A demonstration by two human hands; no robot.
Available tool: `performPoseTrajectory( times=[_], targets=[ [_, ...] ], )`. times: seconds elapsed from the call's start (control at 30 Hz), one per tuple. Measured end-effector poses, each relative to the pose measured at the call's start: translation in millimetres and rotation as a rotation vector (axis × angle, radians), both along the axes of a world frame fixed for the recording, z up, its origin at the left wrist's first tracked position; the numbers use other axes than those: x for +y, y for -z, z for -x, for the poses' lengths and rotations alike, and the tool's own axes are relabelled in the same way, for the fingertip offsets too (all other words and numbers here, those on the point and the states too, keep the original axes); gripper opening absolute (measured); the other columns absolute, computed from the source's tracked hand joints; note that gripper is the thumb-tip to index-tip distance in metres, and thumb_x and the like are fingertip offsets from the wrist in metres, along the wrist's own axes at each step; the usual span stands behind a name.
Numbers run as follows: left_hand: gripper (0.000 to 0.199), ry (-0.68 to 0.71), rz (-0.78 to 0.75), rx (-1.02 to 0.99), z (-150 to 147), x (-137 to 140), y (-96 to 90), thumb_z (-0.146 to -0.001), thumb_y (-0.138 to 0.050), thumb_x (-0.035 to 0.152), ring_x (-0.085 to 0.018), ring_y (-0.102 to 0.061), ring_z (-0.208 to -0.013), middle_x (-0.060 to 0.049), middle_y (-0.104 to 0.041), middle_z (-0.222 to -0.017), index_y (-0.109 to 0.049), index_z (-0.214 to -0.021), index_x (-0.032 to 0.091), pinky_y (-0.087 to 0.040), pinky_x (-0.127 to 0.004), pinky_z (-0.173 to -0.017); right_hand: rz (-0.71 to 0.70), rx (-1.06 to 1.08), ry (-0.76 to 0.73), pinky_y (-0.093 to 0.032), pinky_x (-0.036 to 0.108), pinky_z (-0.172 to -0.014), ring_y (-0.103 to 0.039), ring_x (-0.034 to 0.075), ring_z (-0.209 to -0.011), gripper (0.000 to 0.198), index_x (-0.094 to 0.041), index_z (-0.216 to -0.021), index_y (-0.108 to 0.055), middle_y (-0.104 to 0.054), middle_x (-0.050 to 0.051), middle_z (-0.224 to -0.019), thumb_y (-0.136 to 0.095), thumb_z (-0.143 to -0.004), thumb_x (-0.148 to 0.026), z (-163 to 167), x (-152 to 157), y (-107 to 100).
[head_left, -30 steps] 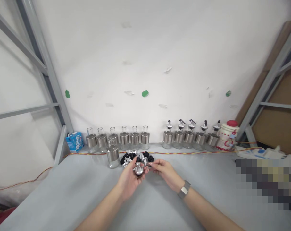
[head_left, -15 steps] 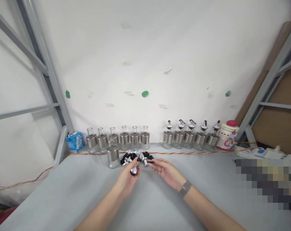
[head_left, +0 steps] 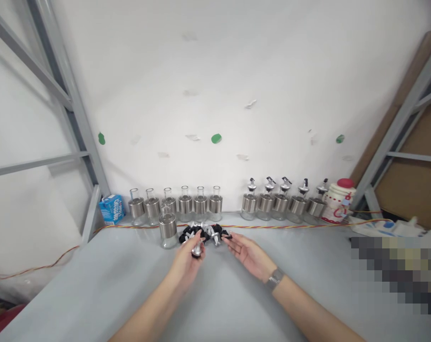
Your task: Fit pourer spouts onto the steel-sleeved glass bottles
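Note:
My left hand (head_left: pixel 187 256) is closed around a silver and black bottle pour spout (head_left: pixel 197 249), its round cap facing down. Just beyond it lies a pile of similar pour spouts (head_left: pixel 212 235) on the grey table. At the pile's right side, my right hand (head_left: pixel 249 256) pinches the black part of another pour spout (head_left: pixel 226 234); the fingertips partly hide the grip. A glass bottle with a steel sleeve (head_left: pixel 168 228) and no spout stands left of the pile, nearest my left hand.
Several spoutless bottles (head_left: pixel 185 205) line the wall at left. Several bottles with spouts (head_left: pixel 265 203) stand at right, beside a white jar with a red lid (head_left: pixel 338 202). A blue carton (head_left: pixel 112 210) is far left. A twisted wire (head_left: pixel 140 227) crosses the table's back.
My left hand has shifted slightly left with its pour spout. My right fingertips have moved a little up and right along the pile's edge.

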State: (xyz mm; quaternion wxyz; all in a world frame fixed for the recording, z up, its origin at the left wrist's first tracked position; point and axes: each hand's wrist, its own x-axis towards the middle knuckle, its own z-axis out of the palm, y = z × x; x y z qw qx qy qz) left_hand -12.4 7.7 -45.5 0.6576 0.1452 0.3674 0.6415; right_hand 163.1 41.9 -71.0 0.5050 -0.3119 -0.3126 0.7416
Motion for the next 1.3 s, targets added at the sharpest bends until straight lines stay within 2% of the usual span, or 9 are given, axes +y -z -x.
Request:
performPoseTrajectory(
  times=[0.13,0.23,0.3,0.43,0.7,0.8,1.0,1.17,1.3],
  targets=[
    [0.018,0.116,0.002,0.031,-1.6,-2.0,3.3,-0.067,-0.067,0.024,-0.008,-0.055,-0.056,-0.003,-0.06,-0.071,-0.059,-0.078,0.013,-0.045,-0.017,-0.05,0.016,-0.024,0.095,-0.046,0.021,-0.072,-0.064,0.013,-0.077,0.011,-0.016,-0.07,-0.064,-0.07,0.004,-0.079,-0.07,-0.062,-0.016,0.5,-0.7,-2.2],
    [0.021,0.19,-0.083,0.12,-4.0,-5.1,3.7,-0.06,-0.072,0.019,-0.008,-0.058,-0.062,-0.001,-0.06,-0.073,-0.057,-0.074,0.014,-0.045,-0.017,-0.059,0.016,-0.032,0.106,-0.046,0.021,-0.07,-0.063,0.012,-0.071,0.014,-0.016,-0.07,-0.064,-0.069,0.003,-0.075,-0.072,-0.059,-0.017,0.8,-0.3,-2.7],
    [0.026,0.218,-0.112,0.2,-5.9,-6.4,3.9,-0.057,-0.074,0.018,-0.01,-0.06,-0.063,-0.002,-0.06,-0.073,-0.055,-0.074,0.013,-0.043,-0.017,-0.054,0.002,-0.05,0.095,-0.046,0.021,-0.068,-0.062,0.011,-0.068,0.016,-0.015,-0.071,-0.065,-0.069,0.003,-0.076,-0.073,-0.058,-0.018,1.2,-0.9,-3.6],
    [0.03,0.325,-0.07,0.343,-9.1,-6.8,6.1,-0.065,-0.066,0.035,-0.014,-0.06,-0.052,-0.003,-0.06,-0.07,-0.052,-0.083,0.014,-0.035,-0.019,-0.041,-0.027,-0.08,0.073,-0.043,0.02,-0.06,-0.056,0.008,-0.059,0.017,-0.014,-0.071,-0.067,-0.067,0.003,-0.073,-0.074,-0.056,-0.019,2.9,-5.7,-8.2],
    [0.036,0.502,-0.087,0.39,-10.7,-13.7,8.4,-0.07,-0.057,0.045,-0.01,-0.057,-0.048,-0.001,-0.056,-0.073,-0.052,-0.092,0.016,-0.03,-0.018,-0.036,-0.151,-0.131,0.001,-0.035,0.021,-0.053,-0.046,0.007,-0.052,0.018,-0.014,-0.071,-0.067,-0.062,0.001,-0.065,-0.073,-0.059,-0.026,10.1,-17.3,-14.9],
    [0.035,0.534,-0.088,0.404,-13.5,-17.0,5.7,-0.07,-0.055,0.048,-0.008,-0.054,-0.045,0.0,-0.054,-0.072,-0.051,-0.086,0.017,-0.027,-0.017,-0.034,-0.155,-0.133,-0.004,-0.035,0.023,-0.055,-0.048,0.009,-0.055,0.02,-0.014,-0.071,-0.067,-0.061,0.001,-0.064,-0.073,-0.058,-0.027,13.6,-19.3,-14.2],
    [0.034,0.555,-0.149,0.484,-16.0,-16.9,4.4,-0.059,-0.069,0.036,-0.006,-0.051,-0.043,0.003,-0.053,-0.066,-0.049,-0.078,0.016,-0.024,-0.015,-0.032,-0.156,-0.149,0.0,-0.036,0.023,-0.058,-0.051,0.011,-0.059,0.024,-0.013,-0.07,-0.066,-0.063,0.002,-0.066,-0.074,-0.055,-0.03,17.9,-21.0,-12.4],
    [0.031,0.54,-0.148,0.55,-16.6,-16.6,10.1,-0.061,-0.066,0.039,-0.006,-0.049,-0.039,0.003,-0.054,-0.062,-0.048,-0.072,0.016,-0.024,-0.016,-0.031,-0.171,-0.141,-0.05,-0.038,0.025,-0.056,-0.051,0.011,-0.054,0.028,-0.012,-0.071,-0.065,-0.062,0.002,-0.062,-0.073,-0.055,-0.035,22.1,-24.3,-11.6],
    [0.028,0.549,-0.213,0.564,-15.8,-16.1,14.8,-0.063,-0.065,0.036,-0.005,-0.048,-0.04,0.003,-0.055,-0.062,-0.045,-0.067,0.016,-0.028,-0.016,-0.033,-0.199,-0.242,-0.055,-0.037,0.025,-0.053,-0.05,0.011,-0.05,0.029,-0.014,-0.07,-0.064,-0.06,0.001,-0.059,-0.072,-0.056,-0.039,22.6,-21.9,-7.5]
  ],
)
